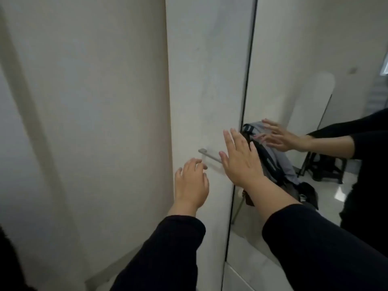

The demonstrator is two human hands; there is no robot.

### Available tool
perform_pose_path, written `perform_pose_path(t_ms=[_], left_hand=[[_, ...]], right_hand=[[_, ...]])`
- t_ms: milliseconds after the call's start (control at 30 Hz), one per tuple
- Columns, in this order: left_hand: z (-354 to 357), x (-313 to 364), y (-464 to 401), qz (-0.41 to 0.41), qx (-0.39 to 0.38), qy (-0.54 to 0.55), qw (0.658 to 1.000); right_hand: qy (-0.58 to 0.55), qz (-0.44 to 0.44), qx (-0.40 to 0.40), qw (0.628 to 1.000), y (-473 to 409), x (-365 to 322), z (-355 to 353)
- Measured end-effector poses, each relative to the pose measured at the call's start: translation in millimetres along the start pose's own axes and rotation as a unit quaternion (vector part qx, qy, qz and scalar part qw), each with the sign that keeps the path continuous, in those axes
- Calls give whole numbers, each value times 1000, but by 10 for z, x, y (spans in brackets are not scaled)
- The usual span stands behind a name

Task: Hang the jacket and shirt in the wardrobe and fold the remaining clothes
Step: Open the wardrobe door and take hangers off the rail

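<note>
Both my hands reach toward the white wardrobe door: left hand loosely curled, right hand spread flat, both holding nothing, covering one metal handle. One mirror beside reflects one backpack. Jacket and shirt unseen.

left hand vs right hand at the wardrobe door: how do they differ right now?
The left hand has loosely curled fingers reaching just below the handle; the right hand is spread flat, fingers straight. The left hand sits lower and further left; the right hand overlaps the handle's right end, near the mirror. Both hold nothing and wear dark sleeves.
</note>
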State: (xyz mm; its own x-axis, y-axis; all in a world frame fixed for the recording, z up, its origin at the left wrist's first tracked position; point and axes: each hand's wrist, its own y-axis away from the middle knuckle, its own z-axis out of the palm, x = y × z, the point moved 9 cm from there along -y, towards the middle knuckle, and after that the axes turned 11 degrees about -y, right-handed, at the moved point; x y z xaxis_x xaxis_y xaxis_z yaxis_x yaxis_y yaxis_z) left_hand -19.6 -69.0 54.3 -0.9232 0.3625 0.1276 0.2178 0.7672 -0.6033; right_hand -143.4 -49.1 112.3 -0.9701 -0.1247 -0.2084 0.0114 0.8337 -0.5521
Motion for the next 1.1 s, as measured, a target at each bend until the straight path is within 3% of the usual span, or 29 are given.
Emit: perform_pose_path(t_ms=[133, 333, 467, 567, 733, 867, 1000, 1100], left_hand=[[550, 203, -362, 4, -89, -4, 996], [1064, 377, -767, -1, -156, 6, 988], [1300, 429, -947, -2, -201, -48, 978], [1348, 439, -1023, -3, -210, -105, 972], [1268, 386, -975, 7, -218, -107, 970], [1109, 126, -795, 19, -181, -73, 981], [923, -256, -622, 6, -130, -11, 991], [730, -596, -465, -29, -128, 37, 991]], right_hand=[[8, -3, 20, 1000, -312, 310, 174], [0, -56, 59, 997, -588, 580, 437], [12, -81, 102, 991, -622, 639, 497], [15, -87, 107, 990, -625, 643, 509], [9, -77, 134, 988, -566, 554, 410], [-97, -54, 170, 979, -544, 294, 284], [-133, -75, 159, 975, -482, -138, 357], [-190, -55, 98, 975, -484, -387, 633]])
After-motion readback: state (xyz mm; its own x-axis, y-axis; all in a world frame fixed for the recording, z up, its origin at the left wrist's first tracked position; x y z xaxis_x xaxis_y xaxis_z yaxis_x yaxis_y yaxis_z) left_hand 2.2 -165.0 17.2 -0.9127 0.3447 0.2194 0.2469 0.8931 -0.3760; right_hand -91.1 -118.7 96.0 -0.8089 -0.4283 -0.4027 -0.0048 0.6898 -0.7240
